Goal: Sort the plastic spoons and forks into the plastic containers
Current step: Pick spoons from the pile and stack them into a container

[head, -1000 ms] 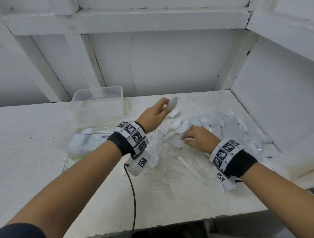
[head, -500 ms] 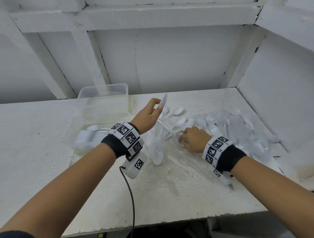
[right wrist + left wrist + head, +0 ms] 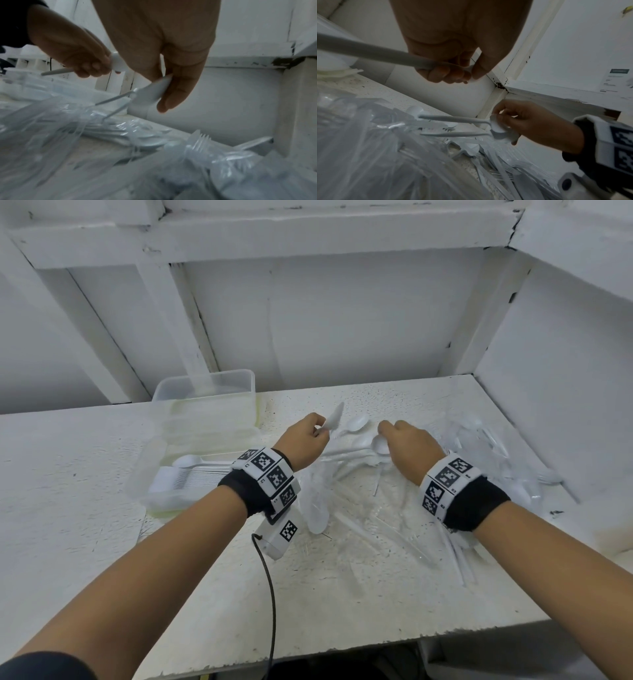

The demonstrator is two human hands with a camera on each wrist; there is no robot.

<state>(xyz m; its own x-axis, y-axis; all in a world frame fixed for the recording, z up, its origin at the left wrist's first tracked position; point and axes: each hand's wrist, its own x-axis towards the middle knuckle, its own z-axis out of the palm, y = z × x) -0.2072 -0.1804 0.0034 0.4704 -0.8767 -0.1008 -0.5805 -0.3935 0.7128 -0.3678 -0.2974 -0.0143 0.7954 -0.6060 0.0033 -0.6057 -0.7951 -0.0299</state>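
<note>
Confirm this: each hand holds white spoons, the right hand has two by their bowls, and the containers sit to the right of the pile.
One detail is wrong. The containers sit to the left of the pile, as the head view shows. The rest holds: the left hand grips a spoon, and the right hand pinches two spoons by their bowls.

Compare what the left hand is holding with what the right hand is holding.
The left hand grips one spoon by the handle, bowl pointing up; the right hand pinches two spoons by their bowls, handles sticking out level. The left hand's spoon is lifted clear of the pile, while the right hand's spoons sit just above it. All three are white plastic spoons.
</note>
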